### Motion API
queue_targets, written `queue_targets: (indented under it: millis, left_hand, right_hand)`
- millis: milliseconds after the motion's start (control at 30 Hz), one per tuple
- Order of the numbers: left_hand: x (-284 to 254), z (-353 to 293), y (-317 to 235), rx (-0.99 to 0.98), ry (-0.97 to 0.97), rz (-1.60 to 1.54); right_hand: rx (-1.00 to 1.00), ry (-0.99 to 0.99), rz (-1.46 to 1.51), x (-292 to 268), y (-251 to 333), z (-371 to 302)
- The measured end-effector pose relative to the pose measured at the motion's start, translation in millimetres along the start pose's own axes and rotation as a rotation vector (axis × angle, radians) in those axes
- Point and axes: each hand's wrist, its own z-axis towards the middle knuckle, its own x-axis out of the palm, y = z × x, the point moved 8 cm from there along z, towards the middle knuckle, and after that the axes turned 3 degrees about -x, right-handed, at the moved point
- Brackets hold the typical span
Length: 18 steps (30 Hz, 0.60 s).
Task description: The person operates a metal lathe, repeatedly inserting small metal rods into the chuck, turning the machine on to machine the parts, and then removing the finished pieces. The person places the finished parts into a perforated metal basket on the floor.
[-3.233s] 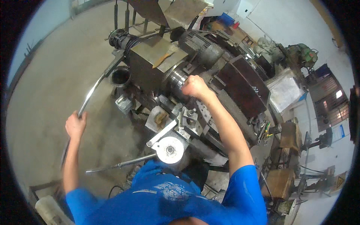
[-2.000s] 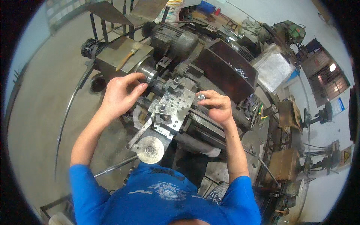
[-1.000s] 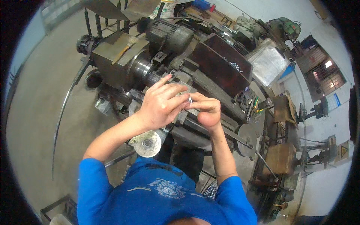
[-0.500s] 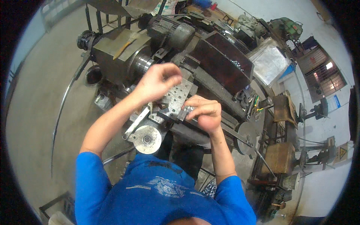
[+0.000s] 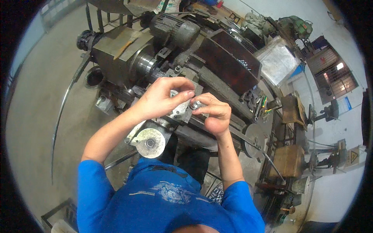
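Note:
A small shiny metal part (image 5: 195,105) is pinched between the thumb and fingers of my right hand (image 5: 214,112). It looks rounded; its exact kind is too small to tell. My left hand (image 5: 165,99) reaches in from the left, close beside this part. Its fingers are curved and its thumb stands apart from them, with nothing visible in between. Both hands hover over the drilled metal plate (image 5: 179,110) on the machine's carriage, which they partly cover. Nearer to me is a round, pale handwheel disc (image 5: 150,143).
The lathe-like machine's headstock (image 5: 116,50) stands at the left, a brush (image 5: 125,49) lying on top. Behind are a motor (image 5: 175,31) and a dark metal bin (image 5: 229,62) with small shiny parts inside. A second handwheel (image 5: 254,140) sits at the right, near bench machines (image 5: 289,161).
My left hand has come right and down, close to the part in my right hand. The right hand keeps its pinch, and the part now sits more upright. The view has shifted slightly.

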Motion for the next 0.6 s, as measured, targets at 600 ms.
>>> queue_targets:
  millis: [600]
  left_hand:
    - [32,-7,28,-0.309,0.183,-0.501]
  right_hand:
    - [-0.159,-0.022,-0.41,-3,21,-1]
